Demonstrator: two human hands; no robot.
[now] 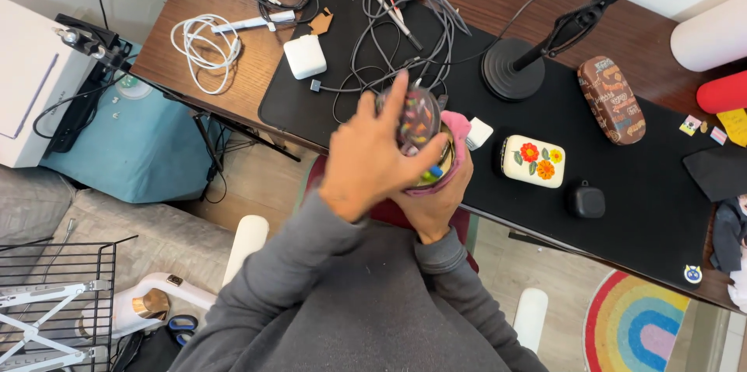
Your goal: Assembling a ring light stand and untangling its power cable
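My left hand (372,156) reaches over a small pink case (454,138), and its fingers grip the case's dark lid (420,115), which carries coloured sprinkle marks. My right hand (436,205) cups the pink case from below, near the front edge of the black desk mat (638,201). Small coloured bits show inside the case under the tilted lid. Both forearms wear grey sleeves.
On the mat lie a white box with flowers (534,160), a small black case (586,201), a brown patterned case (611,100), a ring-light stand base (510,68) and tangled cables (405,22). A white charger (304,56) and white cable (204,41) lie on the wooden desk.
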